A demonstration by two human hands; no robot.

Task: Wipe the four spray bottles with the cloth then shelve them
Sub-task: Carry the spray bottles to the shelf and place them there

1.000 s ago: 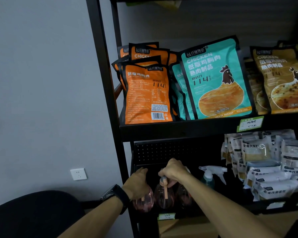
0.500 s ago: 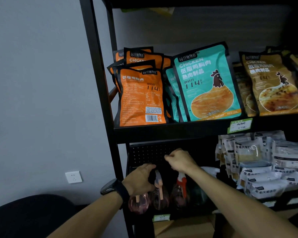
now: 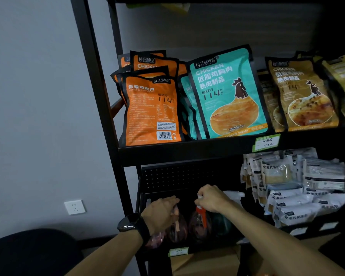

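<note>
The tall black shelf rack holds the spray bottles on its low shelf, left side, packed close together. The left hand curls round a pink bottle's top. The right hand grips the sprayer of the bottle with the orange trigger. I think they are being lined up, so nudge gently and keep each one standing straight. Above, the teal chicken bag says "CHICKEN" and "114". So does the orange bag. The green price tag is too blurry to read.
</note>
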